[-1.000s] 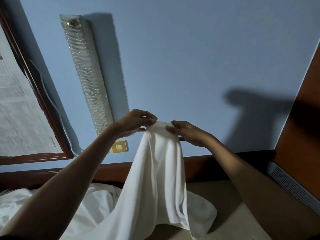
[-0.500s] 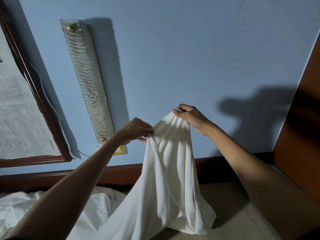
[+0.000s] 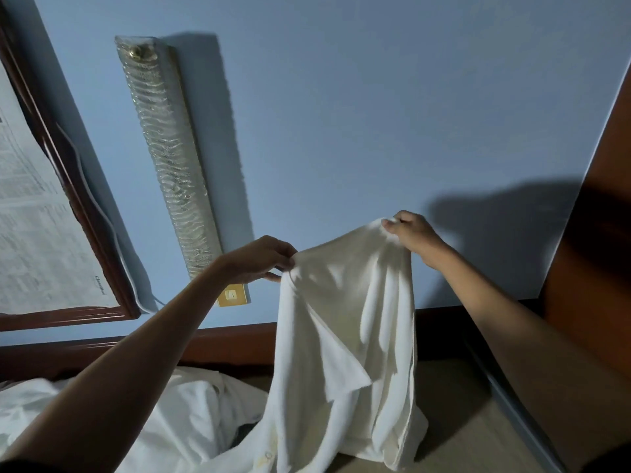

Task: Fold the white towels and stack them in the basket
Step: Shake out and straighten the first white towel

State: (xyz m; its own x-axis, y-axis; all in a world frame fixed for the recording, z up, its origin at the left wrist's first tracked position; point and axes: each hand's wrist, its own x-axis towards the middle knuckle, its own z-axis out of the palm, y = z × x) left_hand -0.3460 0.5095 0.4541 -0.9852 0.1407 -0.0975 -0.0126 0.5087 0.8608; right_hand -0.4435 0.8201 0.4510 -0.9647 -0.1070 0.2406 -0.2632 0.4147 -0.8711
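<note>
A white towel (image 3: 345, 339) hangs in the air in front of the blue wall, its lower end trailing on the beige surface (image 3: 457, 435). My left hand (image 3: 259, 259) pinches its top edge at the left. Higher and further right, my right hand (image 3: 413, 233) pinches the same edge. The cloth sags in folds between the two hands. More white cloth (image 3: 191, 414) lies crumpled at the lower left, partly behind my left arm. No basket is in view.
A long ribbed glass wall lamp (image 3: 167, 155) hangs on the blue wall, with a small brass switch plate (image 3: 234, 295) below it. A dark wooden frame (image 3: 78, 206) stands at the left. A brown wooden panel (image 3: 594, 240) closes the right side. A dark wooden rail (image 3: 232, 343) runs along the back.
My hands were close together on the towel's top. The right hand has moved up and to the right along the edge, spreading the cloth; the left hand has stayed about where it was.
</note>
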